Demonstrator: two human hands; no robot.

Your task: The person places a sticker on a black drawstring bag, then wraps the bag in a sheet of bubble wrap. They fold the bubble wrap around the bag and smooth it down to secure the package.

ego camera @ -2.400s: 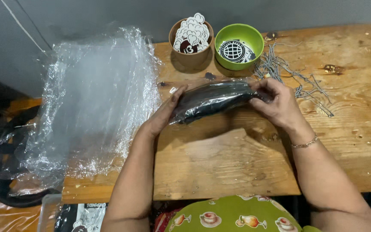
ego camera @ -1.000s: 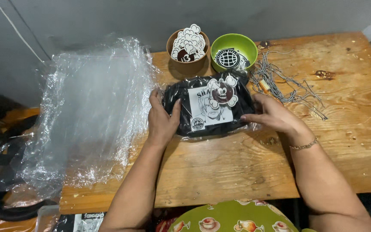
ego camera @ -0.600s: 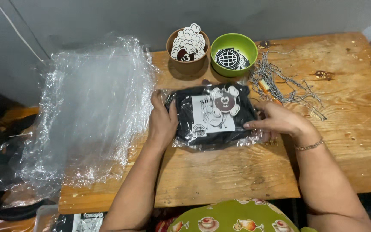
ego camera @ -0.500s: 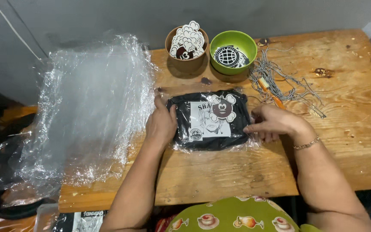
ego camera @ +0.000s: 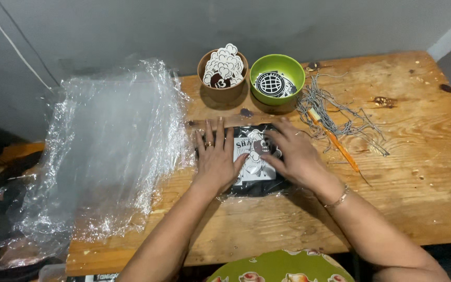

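Currently, far to the left of the left hand (ego camera: pixel 216 161), a pile of clear plastic bags (ego camera: pixel 105 151) is lying over the bench (ego camera: pixel 418 198) edge. That left hand is pressing flat, fingers spread, on the left half of a dark folded garment in a clear bag (ego camera: pixel 251 180), which is lying flat on the bench under both palms. Right hand (ego camera: pixel 294 155) is also lying flat with fingers spread, on the pack's right half, touching it. Judging by this, the bagging looks done; flattening is underway, and any sealing or setting aside looks left. Just beyond the hands, a brown cup of stickers (ego camera: pixel 221 73) and a green bowl with a round sticker (ego camera: pixel 277 81) are standing side by side. Right of the right hand, a tangle of grey strings (ego camera: pixel 335 117) and an orange tool (ego camera: pixel 335 143) are lying nearby, untouched.
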